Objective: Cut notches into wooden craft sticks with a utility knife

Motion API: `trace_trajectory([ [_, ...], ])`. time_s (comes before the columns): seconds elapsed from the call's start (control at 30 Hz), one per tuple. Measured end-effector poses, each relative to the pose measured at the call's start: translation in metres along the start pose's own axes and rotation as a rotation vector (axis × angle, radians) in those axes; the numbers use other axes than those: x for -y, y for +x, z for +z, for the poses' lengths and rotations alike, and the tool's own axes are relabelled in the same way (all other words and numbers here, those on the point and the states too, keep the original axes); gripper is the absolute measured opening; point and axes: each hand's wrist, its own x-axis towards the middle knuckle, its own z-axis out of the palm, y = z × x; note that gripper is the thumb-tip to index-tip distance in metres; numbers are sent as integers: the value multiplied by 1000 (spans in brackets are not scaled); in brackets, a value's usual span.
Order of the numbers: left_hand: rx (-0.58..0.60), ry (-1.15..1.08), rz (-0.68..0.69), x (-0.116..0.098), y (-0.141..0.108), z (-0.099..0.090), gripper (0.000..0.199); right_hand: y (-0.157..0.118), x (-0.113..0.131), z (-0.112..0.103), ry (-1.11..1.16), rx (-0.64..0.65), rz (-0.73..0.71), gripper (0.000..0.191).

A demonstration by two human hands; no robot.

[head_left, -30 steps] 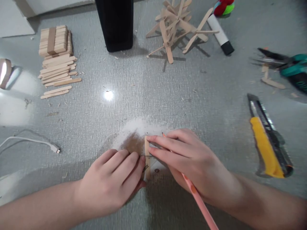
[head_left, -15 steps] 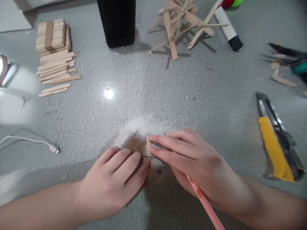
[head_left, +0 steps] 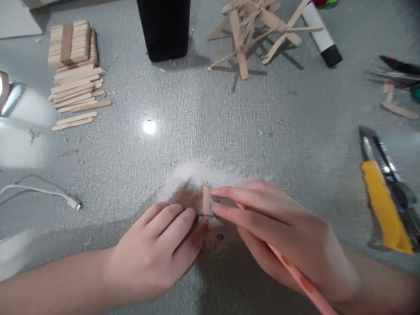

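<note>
**Steadying a wooden stick [head_left: 206, 201] with the left hand [head_left: 157, 249], gripping a pink pencil [head_left: 295, 272] in the right hand [head_left: 292, 234]**

Pinning the near part of the stick under the left thumb, with the other fingers curled in at eight o'clock, probably to stop any sliding. Pointing the stick's bare end towards twelve, apparently exposing enough wood for working on. Making out nothing of the underside of that grip, hidden by the hand.

Clasping the pencil within the right hand, slanting the shaft back towards five o'clock, likely so as to free the index and middle fingertips. Stretching those two fingertips to just beside the stick, at three, perhaps for guiding its edge; not pressing visibly on the wood.

Working over a pale dusty patch [head_left: 193, 168], with a brown smudge [head_left: 186, 195] showing at nine, beside the stick.

Having a yellow cutter [head_left: 383, 205] lying at three and pliers [head_left: 398, 64] at two, both on the right-hand side, presumably for easy reach. Having loose sticks [head_left: 75, 94] lying near ten, below a banded bundle [head_left: 74, 43], seemingly grouped for picking singly. Having joined sticks [head_left: 243, 48] standing between twelve and one, well apart from the hands, maybe for safety from knocks, with a black-capped white tube [head_left: 317, 29] lying at one.
</note>
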Motion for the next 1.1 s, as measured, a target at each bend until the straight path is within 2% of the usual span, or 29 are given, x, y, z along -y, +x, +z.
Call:
trace_trajectory([
  [0.13,-6,8,-9,-1,0,0,23,4,1,-4,179,-63,151,21],
  [0.23,-12,11,-7,-2,1,1,22,11,-1,-6,281,-57,201,19],
  [0.37,-9,-4,-3,-2,3,1,21,17,0,-4,323,-49,200,23],
  [0.6,-18,-53,-40,-3,3,1,21,12,3,6,279,-45,186,25],
  [1.1,-15,-26,-29,-3,3,0,19,11,3,6,238,-26,188,26],
])
